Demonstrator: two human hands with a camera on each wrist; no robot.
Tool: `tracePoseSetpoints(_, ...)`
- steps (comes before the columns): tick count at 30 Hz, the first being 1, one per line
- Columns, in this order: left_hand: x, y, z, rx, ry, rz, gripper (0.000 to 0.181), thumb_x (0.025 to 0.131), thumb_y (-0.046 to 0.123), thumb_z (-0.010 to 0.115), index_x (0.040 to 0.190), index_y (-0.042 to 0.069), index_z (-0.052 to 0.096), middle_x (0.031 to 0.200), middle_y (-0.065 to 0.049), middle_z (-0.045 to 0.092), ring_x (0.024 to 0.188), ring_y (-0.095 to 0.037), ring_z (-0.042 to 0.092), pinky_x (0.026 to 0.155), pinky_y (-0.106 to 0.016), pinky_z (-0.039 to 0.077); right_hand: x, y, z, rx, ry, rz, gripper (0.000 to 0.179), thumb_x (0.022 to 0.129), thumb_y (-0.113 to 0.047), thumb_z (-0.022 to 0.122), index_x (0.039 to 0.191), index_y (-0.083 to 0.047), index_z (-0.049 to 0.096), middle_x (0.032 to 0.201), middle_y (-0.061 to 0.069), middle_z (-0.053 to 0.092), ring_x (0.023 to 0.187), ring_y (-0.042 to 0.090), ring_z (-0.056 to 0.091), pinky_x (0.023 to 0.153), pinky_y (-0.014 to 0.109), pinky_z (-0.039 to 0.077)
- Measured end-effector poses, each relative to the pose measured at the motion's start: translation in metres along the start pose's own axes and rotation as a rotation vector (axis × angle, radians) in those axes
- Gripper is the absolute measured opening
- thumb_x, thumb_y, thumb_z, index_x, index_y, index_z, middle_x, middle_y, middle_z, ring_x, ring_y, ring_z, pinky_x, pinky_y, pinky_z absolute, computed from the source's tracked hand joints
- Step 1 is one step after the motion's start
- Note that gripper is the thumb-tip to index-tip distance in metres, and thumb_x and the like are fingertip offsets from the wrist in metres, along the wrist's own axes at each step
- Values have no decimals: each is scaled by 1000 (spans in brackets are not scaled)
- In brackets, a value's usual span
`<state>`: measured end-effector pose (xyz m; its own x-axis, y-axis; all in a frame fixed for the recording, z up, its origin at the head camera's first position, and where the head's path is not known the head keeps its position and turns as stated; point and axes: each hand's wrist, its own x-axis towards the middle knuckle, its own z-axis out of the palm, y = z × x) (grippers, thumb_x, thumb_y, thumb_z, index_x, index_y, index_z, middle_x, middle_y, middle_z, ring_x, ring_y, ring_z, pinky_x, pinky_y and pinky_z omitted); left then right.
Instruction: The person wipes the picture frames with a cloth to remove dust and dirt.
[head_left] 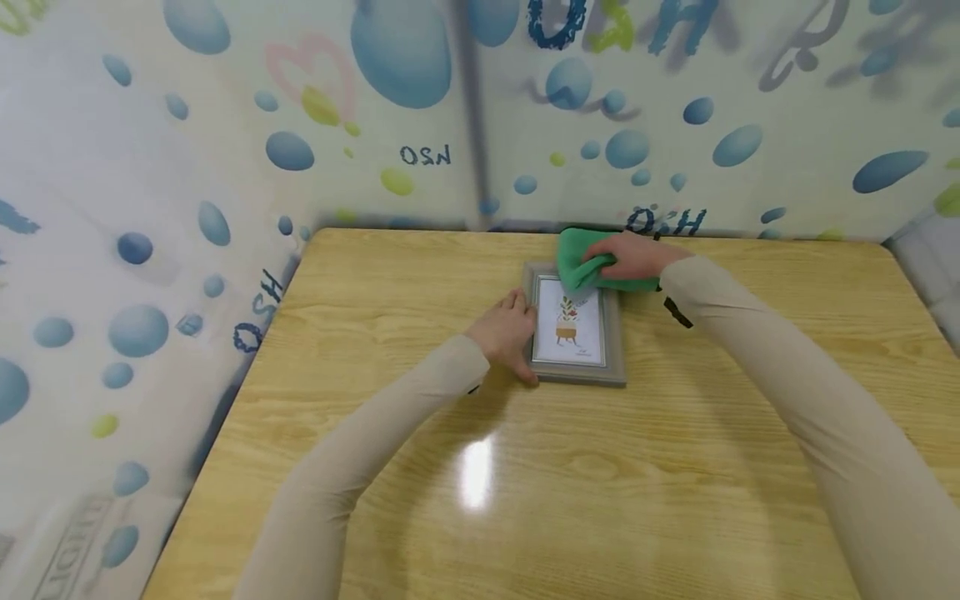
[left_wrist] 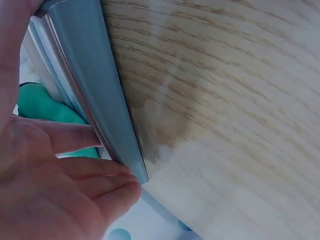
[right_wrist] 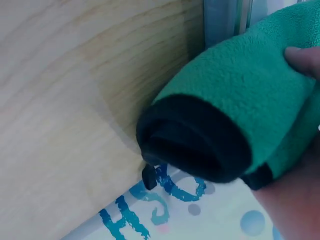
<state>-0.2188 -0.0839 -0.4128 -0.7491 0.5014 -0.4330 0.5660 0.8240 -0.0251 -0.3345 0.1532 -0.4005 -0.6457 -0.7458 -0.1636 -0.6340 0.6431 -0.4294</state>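
Note:
A grey picture frame lies flat on the wooden table, showing a print of a potted plant. At its left edge rests my left hand, fingers fairly straight along the side and thumb by the near left corner. The left wrist view shows those fingers touching the frame's side. My right hand grips a bunched green cloth over the far part of the frame, covering its top right corner. In the right wrist view, the cloth shows a dark hem, with one fingertip pressed into it.
The light wooden table meets a wall printed with blue drops and letters just behind the frame. Another printed wall runs along the table's left side. A bright reflection shines on the tabletop nearer to me.

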Motion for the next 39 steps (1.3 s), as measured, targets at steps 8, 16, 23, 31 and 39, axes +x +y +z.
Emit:
tracePoseSetpoints(8, -1, -1, 6, -9, 20, 17, 126, 63, 69, 77, 148, -8, 26, 151, -35, 13, 141, -43, 14, 114, -43, 16, 11, -16, 7, -62, 0, -9, 29, 91, 1, 56, 117, 4, 66, 118, 21, 64, 109, 37, 58, 93, 49, 45)
tracePoseSetpoints(16, 0, 0, 9, -22, 65, 39, 126, 64, 67, 78, 148, -9, 24, 151, -36, 14, 141, -44, 13, 115, -41, 13, 35, -41, 14, -89, -2, -20, 29, 91, 2, 56, 118, 3, 67, 120, 18, 64, 113, 35, 57, 98, 46, 43)
tracePoseSetpoints(23, 3, 3, 7, 4, 59, 36, 127, 64, 68, 77, 148, -10, 22, 150, -37, 14, 141, -44, 14, 114, -41, 17, 42, -53, 16, -96, -25, 47, 31, 92, 1, 59, 122, 2, 65, 127, 19, 60, 120, 35, 52, 103, 46, 38)
tracePoseSetpoints(31, 5, 2, 6, 19, 50, 32, 125, 63, 69, 77, 147, -10, 26, 149, -36, 20, 141, -43, 18, 114, -41, 19, 21, -37, 17, -69, 17, 104, 33, 91, -1, 58, 123, 1, 64, 135, 21, 53, 125, 37, 47, 102, 48, 39)
tracePoseSetpoints(39, 3, 1, 3, 2, 54, 20, 124, 62, 67, 79, 146, -9, 29, 149, -36, 21, 140, -44, 19, 113, -42, 19, -11, -6, 12, -41, 85, 105, 31, 86, 5, 56, 114, 3, 69, 125, 22, 60, 118, 39, 53, 97, 49, 43)
